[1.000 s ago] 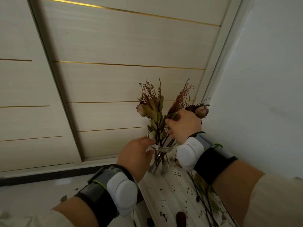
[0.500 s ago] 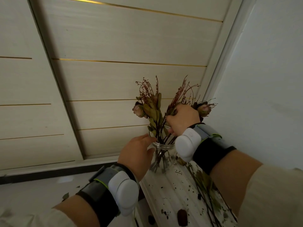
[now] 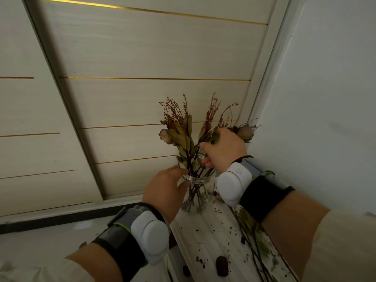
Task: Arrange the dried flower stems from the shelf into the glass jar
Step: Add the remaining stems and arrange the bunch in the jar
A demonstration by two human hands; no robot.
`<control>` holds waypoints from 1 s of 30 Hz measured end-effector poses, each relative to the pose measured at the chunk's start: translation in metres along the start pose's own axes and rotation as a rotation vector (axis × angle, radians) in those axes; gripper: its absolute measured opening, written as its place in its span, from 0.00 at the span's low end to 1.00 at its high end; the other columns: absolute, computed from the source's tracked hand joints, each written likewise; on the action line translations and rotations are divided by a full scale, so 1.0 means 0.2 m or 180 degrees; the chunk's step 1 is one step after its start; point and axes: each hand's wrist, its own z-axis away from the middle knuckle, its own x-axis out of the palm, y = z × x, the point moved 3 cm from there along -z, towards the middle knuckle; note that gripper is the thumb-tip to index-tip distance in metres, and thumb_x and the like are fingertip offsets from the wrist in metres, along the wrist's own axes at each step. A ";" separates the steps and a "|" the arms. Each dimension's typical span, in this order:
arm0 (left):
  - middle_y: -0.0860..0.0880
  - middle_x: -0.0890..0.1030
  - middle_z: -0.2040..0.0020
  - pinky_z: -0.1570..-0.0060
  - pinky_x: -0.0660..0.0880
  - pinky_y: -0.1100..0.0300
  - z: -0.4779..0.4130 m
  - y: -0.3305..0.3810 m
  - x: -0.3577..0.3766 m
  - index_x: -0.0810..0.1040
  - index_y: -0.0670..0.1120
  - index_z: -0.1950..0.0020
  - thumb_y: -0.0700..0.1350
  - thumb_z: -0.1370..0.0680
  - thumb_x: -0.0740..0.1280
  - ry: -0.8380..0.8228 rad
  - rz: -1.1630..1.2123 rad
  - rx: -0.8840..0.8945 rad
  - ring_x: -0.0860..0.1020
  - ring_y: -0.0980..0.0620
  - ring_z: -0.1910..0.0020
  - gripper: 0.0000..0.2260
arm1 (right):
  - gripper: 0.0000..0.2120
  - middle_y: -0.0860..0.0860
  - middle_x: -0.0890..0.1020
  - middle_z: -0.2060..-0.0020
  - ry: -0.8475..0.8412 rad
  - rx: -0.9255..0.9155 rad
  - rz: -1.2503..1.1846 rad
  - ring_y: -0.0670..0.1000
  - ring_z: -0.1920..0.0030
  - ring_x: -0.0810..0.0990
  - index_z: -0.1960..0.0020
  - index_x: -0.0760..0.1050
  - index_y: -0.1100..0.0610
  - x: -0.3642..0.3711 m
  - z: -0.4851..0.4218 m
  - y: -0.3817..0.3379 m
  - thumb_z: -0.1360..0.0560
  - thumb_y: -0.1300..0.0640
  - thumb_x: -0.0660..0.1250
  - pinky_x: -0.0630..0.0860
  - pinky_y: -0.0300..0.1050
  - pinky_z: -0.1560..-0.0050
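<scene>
**Head view: brittle stems settle into jar on a littered shelf**

Head-camera frame of a person at work on a white shelf [image 3: 211, 237] set in a corner below a panelled wall [image 3: 142, 98]. The left hand [image 3: 164, 192] wraps the jar [image 3: 203, 179] just under its rim, thumb at the lip and the other fingers hidden behind the glass. The right hand [image 3: 223, 151] reaches in from above, fingers curled among the stems [image 3: 183, 139]. It grips at least one of them, and a pale bud [image 3: 245, 133] shows past the knuckles.

The jar stands upright on the shelf and is clear glass with no water visible. It holds a loose sheaf: thin dark stalks crossing at the bottom, then leaves, a faded rose head and red seed sprays fanning above the rim. More spare stems [image 3: 251, 239] lie on the shelf, partly under the right forearm, so the job looks well along but unfinished.

Crumbs [image 3: 198, 259] scattered over the shelf suggest how this material behaves: very light, stiff and quick to shed or snap. The safest hold is probably low on the bare stalk, clear of heads and leaves, with each piece lowered straight down rather than forced through the bunch. The glass is likely smooth and easy to tip, so a steadying hand at its neck seems sensible.
</scene>
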 end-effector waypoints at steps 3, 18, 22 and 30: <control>0.55 0.70 0.30 0.33 0.63 0.62 0.01 0.02 -0.01 0.70 0.53 0.32 0.51 0.21 0.60 0.0041 0.0027 -0.0094 0.69 0.53 0.32 0.17 | 0.14 0.59 0.83 0.60 0.0034 -0.0176 0.0046 0.58 0.63 0.84 0.43 0.69 0.58 -0.05 0.02 -0.03 0.26 0.53 0.65 0.83 0.54 0.59; 0.54 0.72 0.32 0.34 0.65 0.58 0.02 0.16 0.01 0.75 0.52 0.36 0.52 0.21 0.61 0.0410 -0.0086 -0.0108 0.68 0.52 0.33 0.15 | 0.11 0.53 0.84 0.53 -0.0424 -0.0657 0.0466 0.53 0.51 0.82 0.50 0.81 0.57 -0.17 0.21 0.09 0.23 0.56 0.61 0.78 0.51 0.45; 0.51 0.76 0.38 0.38 0.68 0.58 0.02 0.20 0.02 0.77 0.50 0.39 0.50 0.22 0.62 0.0508 -0.0050 -0.0002 0.72 0.50 0.37 0.13 | 0.12 0.51 0.84 0.53 -0.0456 -0.0572 0.0659 0.52 0.51 0.81 0.49 0.81 0.55 -0.26 0.23 0.17 0.22 0.53 0.60 0.76 0.47 0.43; 0.47 0.78 0.46 0.44 0.68 0.58 0.05 0.38 0.07 0.81 0.46 0.43 0.47 0.22 0.64 0.0721 0.0034 0.0353 0.74 0.47 0.44 0.11 | 0.13 0.53 0.84 0.51 -0.0445 -0.0281 0.0697 0.53 0.50 0.82 0.46 0.80 0.57 -0.40 0.26 0.37 0.22 0.53 0.61 0.77 0.49 0.44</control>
